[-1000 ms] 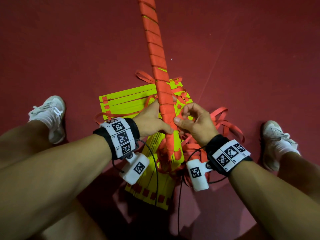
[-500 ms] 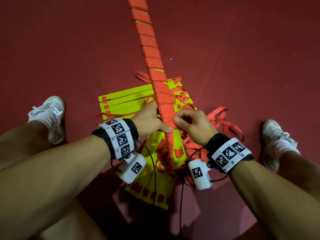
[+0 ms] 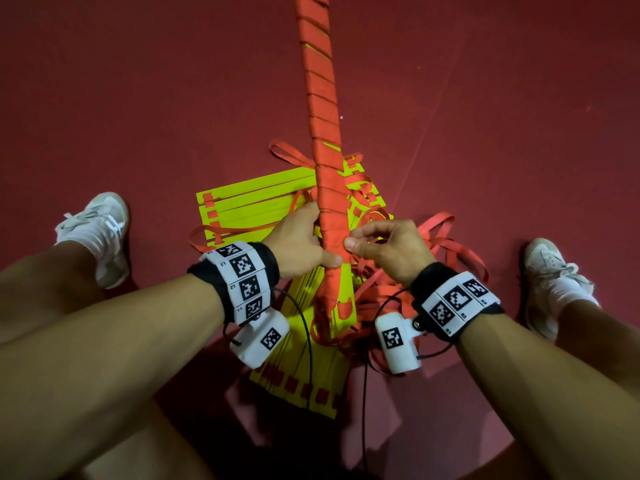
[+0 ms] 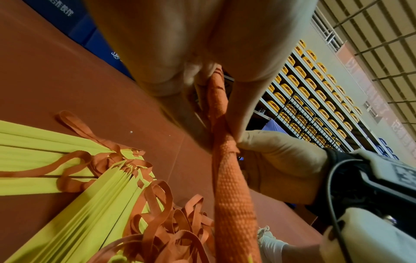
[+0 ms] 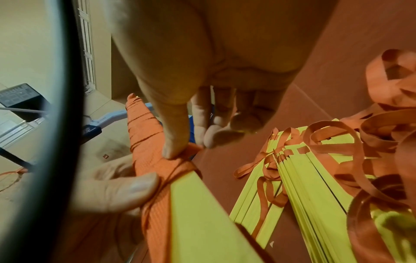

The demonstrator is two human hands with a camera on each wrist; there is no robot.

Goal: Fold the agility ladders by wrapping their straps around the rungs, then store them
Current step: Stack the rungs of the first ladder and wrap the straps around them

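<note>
Readable text is thin here: the white wristbands (image 3: 242, 282) carry black square marker codes with tiny labels I can't make out, and the left wrist view shows blue wall pads (image 4: 74, 26) with white lettering too blurred to read.

The wrapped bundle (image 3: 327, 168) is a long narrow stack of rungs wound in overlapping turns of orange woven strap, slivers of yellow peeking between turns. It runs from between the hands up and away past the far edge of the head view. The left hand (image 3: 298, 244) grips it from the left side, thumb pressed on the front. The right hand (image 3: 388, 249) pinches the strap against the bundle's right edge with thumb and forefinger, the other fingers loosely curled.

Under the hands, on the red floor (image 3: 138, 98), lie the flat yellow rungs (image 3: 256, 202) of the other ladders, thin smooth slats stacked and fanned, with orange squares where the strap threads through. Loose strap (image 3: 443, 244) piles in curly loops to the right of them, webbing texture clear in the wrist views.

A white sneaker (image 3: 100, 230) sits far left, another (image 3: 550, 282) far right, both well apart from the pile. Lots of bare floor on the far side.
</note>
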